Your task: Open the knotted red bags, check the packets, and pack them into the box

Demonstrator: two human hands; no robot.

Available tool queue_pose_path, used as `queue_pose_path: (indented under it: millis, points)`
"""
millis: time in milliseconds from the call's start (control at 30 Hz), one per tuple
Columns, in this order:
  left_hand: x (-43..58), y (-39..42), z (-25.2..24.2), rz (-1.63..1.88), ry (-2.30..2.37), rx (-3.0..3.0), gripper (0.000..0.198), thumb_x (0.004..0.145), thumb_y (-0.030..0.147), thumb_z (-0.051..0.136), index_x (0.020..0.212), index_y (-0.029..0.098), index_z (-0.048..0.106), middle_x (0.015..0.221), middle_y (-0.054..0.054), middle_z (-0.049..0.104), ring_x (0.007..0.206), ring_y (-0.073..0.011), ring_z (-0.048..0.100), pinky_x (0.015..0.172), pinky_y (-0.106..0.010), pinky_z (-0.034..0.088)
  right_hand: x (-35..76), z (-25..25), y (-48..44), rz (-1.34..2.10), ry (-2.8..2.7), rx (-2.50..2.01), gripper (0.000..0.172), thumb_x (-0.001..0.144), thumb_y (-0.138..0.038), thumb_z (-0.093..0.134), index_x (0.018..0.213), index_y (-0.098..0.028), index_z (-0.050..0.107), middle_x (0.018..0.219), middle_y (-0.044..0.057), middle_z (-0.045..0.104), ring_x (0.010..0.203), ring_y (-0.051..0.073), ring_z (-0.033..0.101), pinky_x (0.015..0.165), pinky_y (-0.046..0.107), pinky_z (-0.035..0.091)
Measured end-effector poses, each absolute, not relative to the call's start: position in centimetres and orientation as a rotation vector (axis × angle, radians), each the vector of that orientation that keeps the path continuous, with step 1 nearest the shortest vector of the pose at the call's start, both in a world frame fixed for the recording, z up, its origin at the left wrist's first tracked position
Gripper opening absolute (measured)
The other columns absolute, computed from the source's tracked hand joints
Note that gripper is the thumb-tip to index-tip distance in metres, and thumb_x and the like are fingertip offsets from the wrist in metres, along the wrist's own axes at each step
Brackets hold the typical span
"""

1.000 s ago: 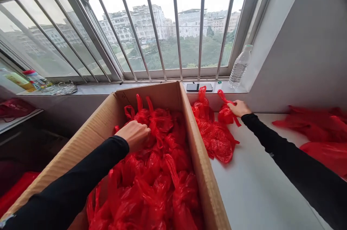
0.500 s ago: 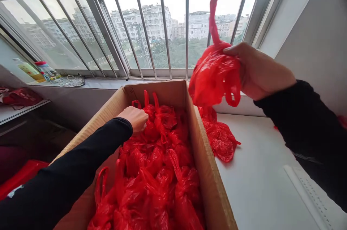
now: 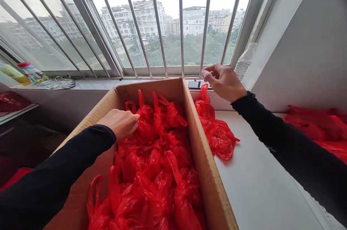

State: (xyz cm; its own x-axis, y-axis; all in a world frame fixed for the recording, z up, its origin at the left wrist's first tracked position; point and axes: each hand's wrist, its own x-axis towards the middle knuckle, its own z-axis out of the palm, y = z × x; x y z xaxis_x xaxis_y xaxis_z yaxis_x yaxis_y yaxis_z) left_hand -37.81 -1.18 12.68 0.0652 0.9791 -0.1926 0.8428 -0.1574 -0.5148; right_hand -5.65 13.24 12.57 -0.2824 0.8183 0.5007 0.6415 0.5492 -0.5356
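Many knotted red plastic bags (image 3: 158,190) fill a cardboard box (image 3: 210,161). My left hand (image 3: 120,123) is closed over the box's left side, beside a red bag with upright handles (image 3: 145,118); its fingertips are hidden, so what they may hold does not show. Above and just right of the box's far right corner is my right hand (image 3: 223,81), its fingers loosely bent and apart, holding nothing. Below it, more red bags (image 3: 219,137) lie against the box's outer wall on the white table (image 3: 255,172). Another knotted bag (image 3: 173,112) lies near the box's far right corner.
A barred window (image 3: 168,24) rises behind the sill. On the sill are a clear plastic bottle (image 3: 245,60), a phone-like dark flat object (image 3: 195,84), and a red-lidded jar (image 3: 28,69). A heap of red plastic (image 3: 317,125) lies at the table's right.
My right hand has let go of a red bag, which now lies in the box's far right part, and has moved down and left. My left hand has shifted slightly left, still closed.
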Motion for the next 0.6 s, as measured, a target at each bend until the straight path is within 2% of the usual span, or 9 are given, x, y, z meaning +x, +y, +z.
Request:
queue_pose_path:
  millis: [67, 167, 267, 333, 467, 600]
  points:
    - [-37.8, -1.0, 12.4, 0.733, -1.841, -2.091, 0.033, 0.097, 0.027, 0.035, 0.090, 0.018, 0.066, 0.092, -0.019, 0.077, 0.089, -0.0375, 0.075, 0.069, -0.041, 0.049, -3.3, 8.6, 14.1, 0.370, -2.108, -1.469, 0.043, 0.106, -0.044, 0.034, 0.123, -0.017, 0.062, 0.106, 0.007, 0.073, 0.088, 0.016, 0.067, 0.081, 0.029, 0.052]
    - [-37.4, -0.7, 11.7, 0.728, -1.846, -2.108, 0.031, 0.097, 0.026, 0.035, 0.091, 0.018, 0.064, 0.088, -0.016, 0.077, 0.085, -0.0369, 0.076, 0.067, -0.040, 0.048, -0.5, 1.3, 14.4, 0.487, -2.218, -1.772, 0.026, 0.098, -0.039, 0.059, 0.102, -0.015, 0.068, 0.098, 0.008, 0.072, 0.085, 0.018, 0.067, 0.083, 0.034, 0.054]
    - [-36.2, -0.5, 11.2, 0.726, -1.828, -2.143, 0.030, 0.097, 0.023, 0.032, 0.095, 0.019, 0.061, 0.088, -0.013, 0.077, 0.084, -0.0350, 0.076, 0.064, -0.039, 0.046, 0.9, -4.9, 13.8, 0.573, -2.262, -1.990, 0.033, 0.096, -0.042, 0.066, 0.115, -0.015, 0.065, 0.112, 0.008, 0.068, 0.097, 0.021, 0.067, 0.087, 0.042, 0.056]
    - [-35.1, -0.6, 11.3, 0.733, -1.814, -2.163, 0.028, 0.097, 0.023, 0.032, 0.094, 0.021, 0.060, 0.089, -0.012, 0.077, 0.084, -0.0342, 0.076, 0.063, -0.038, 0.045, 1.4, -7.4, 13.4, 0.606, -2.262, -2.039, 0.036, 0.097, -0.040, 0.065, 0.125, -0.016, 0.062, 0.122, 0.009, 0.065, 0.105, 0.023, 0.066, 0.091, 0.045, 0.056]
    - [-33.3, -0.9, 12.9, 0.690, -1.814, -2.160, 0.025, 0.097, 0.027, 0.032, 0.094, 0.022, 0.057, 0.096, -0.010, 0.077, 0.087, -0.0344, 0.075, 0.064, -0.038, 0.044, 2.4, -8.1, 13.6, 0.694, -2.225, -2.020, 0.032, 0.098, -0.037, 0.064, 0.122, -0.017, 0.063, 0.121, 0.008, 0.066, 0.103, 0.022, 0.067, 0.089, 0.043, 0.057]
    - [-33.0, -1.9, 15.5, 0.623, -1.857, -2.103, 0.028, 0.098, 0.036, 0.032, 0.094, 0.023, 0.057, 0.095, -0.009, 0.076, 0.086, -0.0342, 0.073, 0.065, -0.038, 0.042, 4.3, -5.0, 13.5, 0.735, -2.108, -1.960, 0.021, 0.096, -0.035, 0.064, 0.103, -0.015, 0.067, 0.095, 0.005, 0.071, 0.083, 0.018, 0.068, 0.075, 0.036, 0.058]
